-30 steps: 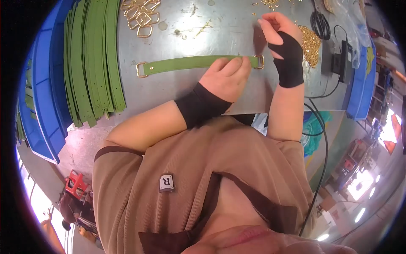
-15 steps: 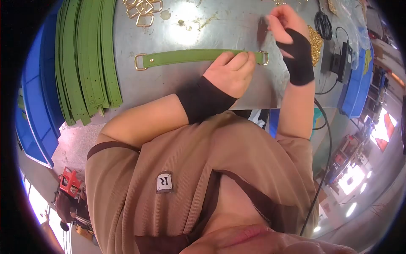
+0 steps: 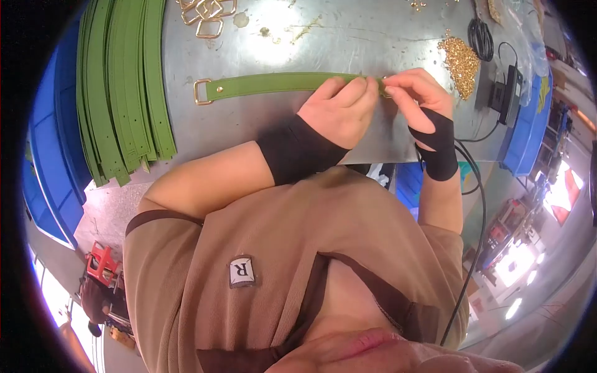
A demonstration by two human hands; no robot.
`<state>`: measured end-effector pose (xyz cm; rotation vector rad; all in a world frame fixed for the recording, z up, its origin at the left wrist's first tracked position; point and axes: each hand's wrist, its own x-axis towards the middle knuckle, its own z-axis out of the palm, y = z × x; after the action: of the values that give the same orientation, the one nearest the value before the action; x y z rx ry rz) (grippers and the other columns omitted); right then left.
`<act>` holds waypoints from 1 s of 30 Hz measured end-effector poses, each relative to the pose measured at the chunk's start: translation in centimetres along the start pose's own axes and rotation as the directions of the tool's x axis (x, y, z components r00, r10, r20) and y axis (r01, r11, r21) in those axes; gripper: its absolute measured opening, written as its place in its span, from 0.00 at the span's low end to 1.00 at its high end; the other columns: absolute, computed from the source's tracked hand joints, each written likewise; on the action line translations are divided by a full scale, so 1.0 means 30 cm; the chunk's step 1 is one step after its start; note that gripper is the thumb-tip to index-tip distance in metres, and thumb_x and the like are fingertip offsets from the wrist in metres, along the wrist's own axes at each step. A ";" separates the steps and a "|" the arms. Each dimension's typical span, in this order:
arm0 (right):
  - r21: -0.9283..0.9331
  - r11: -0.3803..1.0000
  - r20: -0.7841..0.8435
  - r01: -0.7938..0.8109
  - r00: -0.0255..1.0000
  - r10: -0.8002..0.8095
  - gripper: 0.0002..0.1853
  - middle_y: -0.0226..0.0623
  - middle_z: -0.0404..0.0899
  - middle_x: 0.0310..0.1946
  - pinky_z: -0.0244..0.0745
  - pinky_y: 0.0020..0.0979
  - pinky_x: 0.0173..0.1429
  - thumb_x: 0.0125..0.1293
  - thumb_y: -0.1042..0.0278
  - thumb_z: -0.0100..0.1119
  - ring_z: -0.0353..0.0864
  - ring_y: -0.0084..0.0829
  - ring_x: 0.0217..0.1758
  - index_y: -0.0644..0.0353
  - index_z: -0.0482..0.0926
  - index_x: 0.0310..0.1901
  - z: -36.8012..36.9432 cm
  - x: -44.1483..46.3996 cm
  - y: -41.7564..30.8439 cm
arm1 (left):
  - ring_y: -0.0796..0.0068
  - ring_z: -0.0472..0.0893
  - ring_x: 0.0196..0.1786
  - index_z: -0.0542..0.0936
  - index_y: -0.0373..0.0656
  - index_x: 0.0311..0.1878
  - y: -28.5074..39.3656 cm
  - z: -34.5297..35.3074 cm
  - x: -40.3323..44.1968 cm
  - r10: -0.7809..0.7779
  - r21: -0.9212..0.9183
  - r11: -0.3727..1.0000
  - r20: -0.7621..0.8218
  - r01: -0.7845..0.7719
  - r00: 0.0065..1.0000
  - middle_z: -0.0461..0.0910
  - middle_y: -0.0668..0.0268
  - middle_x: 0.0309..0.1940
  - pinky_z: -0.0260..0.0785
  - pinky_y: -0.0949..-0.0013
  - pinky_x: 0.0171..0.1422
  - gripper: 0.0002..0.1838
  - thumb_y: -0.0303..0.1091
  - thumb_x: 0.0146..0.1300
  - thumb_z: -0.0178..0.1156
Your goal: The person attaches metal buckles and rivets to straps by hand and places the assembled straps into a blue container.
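Note:
A green strap (image 3: 267, 84) lies crosswise on the metal table. At its left end is a gold rectangular ring (image 3: 202, 92) with a small gold rivet beside it. My left hand (image 3: 341, 110) has its fingers closed over the strap near the right end. My right hand (image 3: 420, 93) is at that end, thumb and index finger pinched beside the other gold ring, which is mostly hidden. What the pinch holds is too small to make out. Both wrists wear black supports.
Stacked green straps (image 3: 124, 87) lie at the left, beside blue bins (image 3: 53, 149). Gold rings (image 3: 209, 28) sit at the upper left. On the right are a pile of gold rivets (image 3: 460, 65), a coiled black cable (image 3: 481, 40), a black adapter (image 3: 510, 93) and another blue bin (image 3: 528, 137).
My right hand has come down and left from near the rivets to the strap's right end. My left hand has stayed on the strap. The whole view has shifted slightly.

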<state>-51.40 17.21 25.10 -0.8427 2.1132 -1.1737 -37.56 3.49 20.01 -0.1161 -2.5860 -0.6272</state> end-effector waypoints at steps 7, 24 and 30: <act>-0.102 0.994 0.003 0.048 0.999 -0.048 0.04 0.31 0.77 0.35 0.68 0.19 0.36 0.63 0.81 0.62 0.73 0.18 0.32 0.65 0.84 0.39 0.015 0.006 0.043 | 0.68 0.79 0.53 0.82 0.31 0.52 0.000 0.002 -0.003 -0.021 -0.008 1.000 0.032 0.021 0.999 0.78 0.59 0.55 0.72 0.67 0.56 0.19 0.28 0.57 0.58; -0.241 0.969 0.069 0.050 0.997 -0.034 0.04 0.31 0.78 0.33 0.69 0.21 0.35 0.59 0.80 0.67 0.73 0.19 0.29 0.63 0.84 0.37 0.009 0.037 0.008 | 0.63 0.77 0.55 0.82 0.26 0.49 -0.004 -0.014 -0.009 -0.103 -0.131 0.985 0.065 0.111 0.993 0.78 0.54 0.55 0.72 0.65 0.60 0.19 0.28 0.58 0.57; -0.256 0.967 0.104 -0.004 0.994 0.032 0.03 0.30 0.76 0.32 0.68 0.22 0.35 0.60 0.80 0.65 0.72 0.20 0.30 0.63 0.83 0.35 0.004 0.052 -0.011 | 0.60 0.76 0.58 0.80 0.22 0.49 -0.005 -0.023 -0.021 -0.074 -0.143 0.986 0.074 0.084 0.994 0.78 0.50 0.58 0.70 0.63 0.64 0.22 0.30 0.54 0.55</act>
<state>-52.24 15.85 25.06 -0.9755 2.2064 -0.8372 -36.74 3.05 20.20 -0.0842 -2.6194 -0.8555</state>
